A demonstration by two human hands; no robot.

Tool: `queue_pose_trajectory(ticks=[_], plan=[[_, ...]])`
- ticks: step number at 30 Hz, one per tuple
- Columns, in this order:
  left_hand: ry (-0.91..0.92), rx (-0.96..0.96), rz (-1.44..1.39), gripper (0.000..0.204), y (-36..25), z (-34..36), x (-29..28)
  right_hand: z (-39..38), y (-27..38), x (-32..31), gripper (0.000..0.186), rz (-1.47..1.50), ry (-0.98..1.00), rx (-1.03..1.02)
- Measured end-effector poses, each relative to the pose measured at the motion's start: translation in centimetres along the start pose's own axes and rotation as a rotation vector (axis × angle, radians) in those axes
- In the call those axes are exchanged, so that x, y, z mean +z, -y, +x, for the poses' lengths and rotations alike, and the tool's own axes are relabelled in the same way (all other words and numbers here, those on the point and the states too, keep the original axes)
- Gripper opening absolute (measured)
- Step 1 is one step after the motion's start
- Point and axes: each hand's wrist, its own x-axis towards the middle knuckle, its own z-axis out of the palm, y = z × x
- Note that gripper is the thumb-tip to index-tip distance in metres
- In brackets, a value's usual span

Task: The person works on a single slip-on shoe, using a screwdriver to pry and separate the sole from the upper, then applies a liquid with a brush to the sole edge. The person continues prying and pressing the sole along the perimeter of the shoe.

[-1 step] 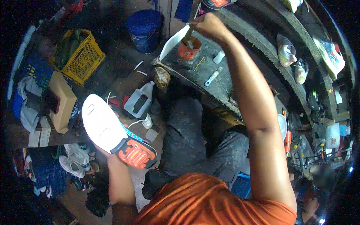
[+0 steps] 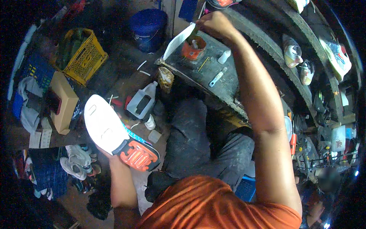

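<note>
Over my lap's left side, my left hand (image 2: 108, 152) grips a shoe (image 2: 106, 124) from below. Its sole faces up, white at the forefoot with orange patterned rubber and black at the heel; most of the fingers are hidden behind it. My right arm reaches far forward across a dark workbench (image 2: 204, 78). The right hand (image 2: 215, 26) has its fingers closed just above an orange pot (image 2: 193, 48), close to the upper end of a white curved strip (image 2: 178, 42) on the bench's left edge. What the fingers hold cannot be made out.
A small white bottle (image 2: 224, 57) and a brush (image 2: 217, 78) lie on the bench. On the floor are a plastic jug (image 2: 142, 100), a yellow crate (image 2: 86, 57), a blue bucket (image 2: 148, 28) and a cardboard box (image 2: 64, 103). Shelves with shoes (image 2: 335, 59) curve along the right.
My right hand and arm have shifted very slightly to the right above the bench. The shoe stays in my left hand, almost unmoved.
</note>
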Motion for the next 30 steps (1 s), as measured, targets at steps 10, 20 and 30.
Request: queue_pose_trajectory(ticks=[10, 20, 30], plan=[[-0.631, 0.175, 0.198, 0.076, 3.1, 1.1, 3.3, -3.7, -2.9, 3.8, 0.029, 0.745, -0.120, 0.129], [-0.716, 0.222, 0.467, 0.071, 3.9, 1.6, 7.2, -4.9, -2.4, 4.6, 0.029, 0.303, -0.537, -0.198], [-0.578, 0.134, 0.528, 0.083, 4.5, 1.2, 9.1, -7.1, 0.1, 4.6, 0.023, 0.249, -0.406, -0.009]])
